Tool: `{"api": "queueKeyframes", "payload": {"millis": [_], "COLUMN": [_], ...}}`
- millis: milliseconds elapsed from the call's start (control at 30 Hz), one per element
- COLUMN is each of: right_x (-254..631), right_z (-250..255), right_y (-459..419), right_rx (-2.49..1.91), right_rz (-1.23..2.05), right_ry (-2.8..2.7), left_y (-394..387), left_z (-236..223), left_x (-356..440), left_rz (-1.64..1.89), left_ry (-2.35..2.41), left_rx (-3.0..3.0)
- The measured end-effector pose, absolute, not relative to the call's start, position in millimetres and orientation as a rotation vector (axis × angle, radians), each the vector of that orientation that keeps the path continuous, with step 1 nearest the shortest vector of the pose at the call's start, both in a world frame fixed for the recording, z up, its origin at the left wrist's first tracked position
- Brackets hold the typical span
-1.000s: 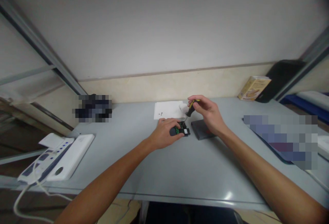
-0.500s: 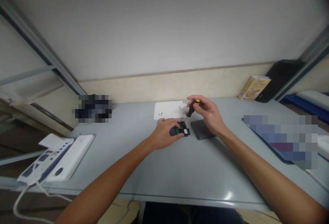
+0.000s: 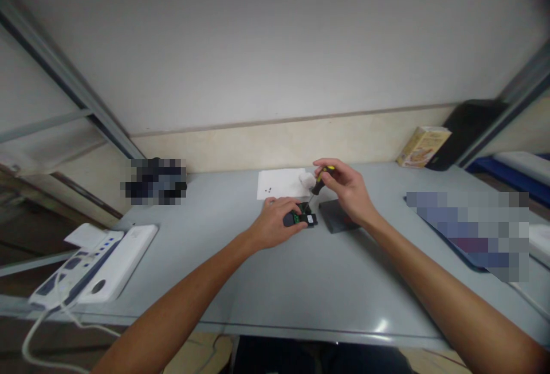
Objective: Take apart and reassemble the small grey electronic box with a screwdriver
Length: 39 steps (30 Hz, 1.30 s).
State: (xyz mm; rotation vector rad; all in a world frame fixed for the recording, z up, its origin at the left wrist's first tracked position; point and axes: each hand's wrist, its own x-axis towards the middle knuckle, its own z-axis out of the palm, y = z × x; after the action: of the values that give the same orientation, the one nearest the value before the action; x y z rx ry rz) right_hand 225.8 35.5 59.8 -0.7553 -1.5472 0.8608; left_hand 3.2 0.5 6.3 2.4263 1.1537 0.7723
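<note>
My left hand [image 3: 277, 222] is closed around the left part of a small black device with an exposed green circuit board [image 3: 310, 219], steadying it on the table. In my right hand [image 3: 346, 185] is a screwdriver [image 3: 320, 181] with a black and yellow handle, gripped between thumb and fingers. Its shaft slants down to the left and the tip meets the device; the exact contact spot is too small to make out. A dark grey flat case [image 3: 335, 217] lies under and beside my right wrist. Several tiny dark pieces [image 3: 268, 191], perhaps screws, rest on white paper [image 3: 281, 181] behind the device.
To the left are a power strip [image 3: 81, 268] and a white power bank-like box [image 3: 122, 265], with a white cable [image 3: 32, 334]. A yellow box [image 3: 423, 148] stands at the back right before a black object [image 3: 468, 133]. Blurred items lie at both sides of the grey table [image 3: 275, 294].
The screwdriver handle has turned in my right fingers, showing more yellow. My left hand and the device stay in place.
</note>
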Motion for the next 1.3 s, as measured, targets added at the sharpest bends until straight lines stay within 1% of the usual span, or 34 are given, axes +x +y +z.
{"api": "queueKeyframes", "payload": {"millis": [133, 333, 500, 767, 833, 1000, 1067, 1300], "right_x": [225.7, 224.9, 225.6, 227.5, 228.6, 228.5, 227.9, 225.1], "right_z": [59.3, 62.3, 64.4, 65.0, 66.2, 65.9, 64.9, 65.2], "right_y": [37.0, 36.8, 36.8, 35.9, 36.0, 35.6, 35.0, 33.1], "right_rx": [-0.642, -0.738, -0.667, -0.823, -0.816, -0.707, -0.667, -0.789], "right_rz": [1.005, 0.916, 1.041, 0.830, 0.839, 1.003, 1.023, 0.828], "right_ry": [-1.562, -1.558, -1.567, -1.612, -1.617, -1.592, -1.590, -1.581], "left_y": [-0.1, 0.2, 0.2, 0.5, 0.6, 0.6, 0.5, -0.6], "left_z": [7.9, 7.5, 8.4, 7.8, 7.6, 7.1, 7.3, 9.5], "left_x": [3.0, 3.1, 3.2, 2.2, 2.3, 2.7, 2.7, 2.8], "left_rz": [0.760, 0.768, 0.760, 0.760, 0.757, 0.744, 0.746, 0.745], "left_ry": [1.156, 1.157, 1.150, 1.138, 1.137, 1.148, 1.147, 1.136], "left_rx": [2.424, 2.419, 2.420, 2.439, 2.442, 2.443, 2.443, 2.449]}}
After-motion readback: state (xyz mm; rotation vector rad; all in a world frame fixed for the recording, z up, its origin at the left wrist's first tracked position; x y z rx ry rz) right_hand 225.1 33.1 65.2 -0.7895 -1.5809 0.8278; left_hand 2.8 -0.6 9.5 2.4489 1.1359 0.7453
